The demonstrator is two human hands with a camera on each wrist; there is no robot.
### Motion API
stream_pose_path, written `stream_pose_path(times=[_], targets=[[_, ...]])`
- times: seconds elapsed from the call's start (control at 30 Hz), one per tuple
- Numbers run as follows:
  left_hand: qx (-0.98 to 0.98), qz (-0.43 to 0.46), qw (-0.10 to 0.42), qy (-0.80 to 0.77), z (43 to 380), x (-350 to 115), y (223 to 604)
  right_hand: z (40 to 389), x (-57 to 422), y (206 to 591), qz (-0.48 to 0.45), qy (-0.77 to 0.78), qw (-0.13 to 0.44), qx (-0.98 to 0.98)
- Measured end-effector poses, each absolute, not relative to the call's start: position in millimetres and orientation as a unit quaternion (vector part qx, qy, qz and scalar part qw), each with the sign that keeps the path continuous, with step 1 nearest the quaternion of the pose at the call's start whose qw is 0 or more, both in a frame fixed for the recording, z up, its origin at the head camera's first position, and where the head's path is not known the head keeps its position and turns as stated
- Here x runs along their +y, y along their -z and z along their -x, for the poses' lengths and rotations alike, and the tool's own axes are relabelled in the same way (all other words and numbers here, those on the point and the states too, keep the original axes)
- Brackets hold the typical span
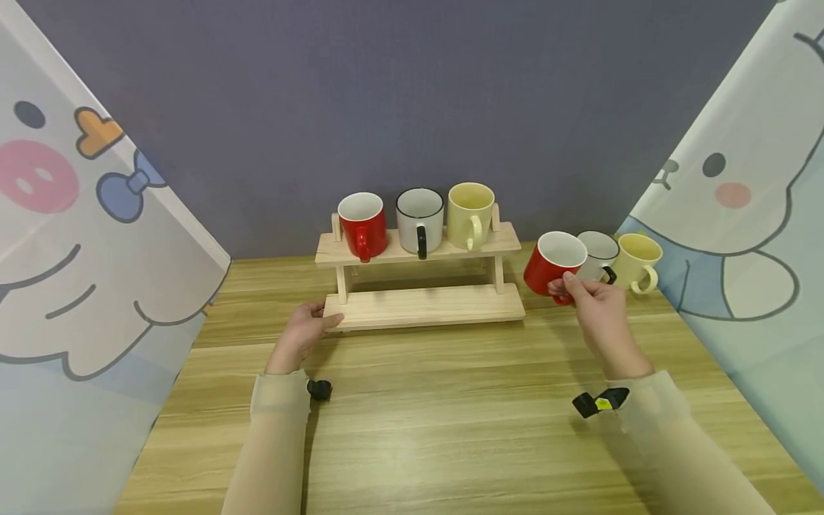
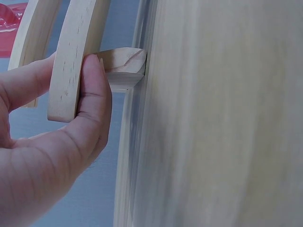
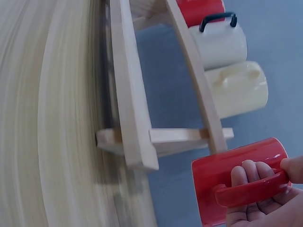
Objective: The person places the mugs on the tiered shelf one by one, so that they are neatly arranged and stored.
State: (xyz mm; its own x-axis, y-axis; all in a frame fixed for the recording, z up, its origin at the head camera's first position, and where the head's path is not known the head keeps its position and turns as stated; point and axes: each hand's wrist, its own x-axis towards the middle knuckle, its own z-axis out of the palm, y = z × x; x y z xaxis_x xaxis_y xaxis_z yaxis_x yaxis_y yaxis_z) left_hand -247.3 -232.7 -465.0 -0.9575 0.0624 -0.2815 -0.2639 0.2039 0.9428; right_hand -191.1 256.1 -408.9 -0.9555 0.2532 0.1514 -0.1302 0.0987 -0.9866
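My right hand (image 1: 599, 315) grips a red mug (image 3: 236, 165) by its handle, fingers through the loop and thumb on top. In the head view this mug is tilted, just right of a two-tier wooden rack (image 1: 425, 306). My left hand (image 1: 302, 332) pinches the left end of the rack's lower shelf, thumb above and fingers beneath, as the left wrist view shows. On the upper shelf stand another red mug (image 1: 362, 225), a white mug with a black rim and handle (image 1: 420, 220) and a yellow mug (image 1: 470, 216), handles toward me.
Behind the held mug, a second white mug (image 1: 597, 254) with a black handle and a second yellow mug (image 1: 637, 263) stand at the table's right. A grey wall (image 1: 412, 93) rises behind the rack. Cartoon-printed panels (image 1: 740, 214) flank the wooden table (image 1: 438, 415).
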Motion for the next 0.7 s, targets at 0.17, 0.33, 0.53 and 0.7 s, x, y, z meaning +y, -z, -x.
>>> stream_pose_path(times=[0.17,0.33,0.53,0.7], targets=[[0.765,0.070,0.134,-0.626,247.6,-232.9,465.3,183.2,246.9,404.6,0.034,-0.657,0.136,-0.741],[0.769,0.068,0.136,-0.621,248.2,-234.3,466.5,176.2,235.4,400.3,0.031,-0.638,0.129,-0.759],[0.772,0.064,0.133,-0.619,247.5,-235.1,465.4,169.2,219.5,397.0,0.029,-0.628,0.121,-0.768],[0.776,0.063,0.132,-0.614,246.6,-234.6,464.4,166.2,207.5,398.8,0.023,-0.627,0.109,-0.771]])
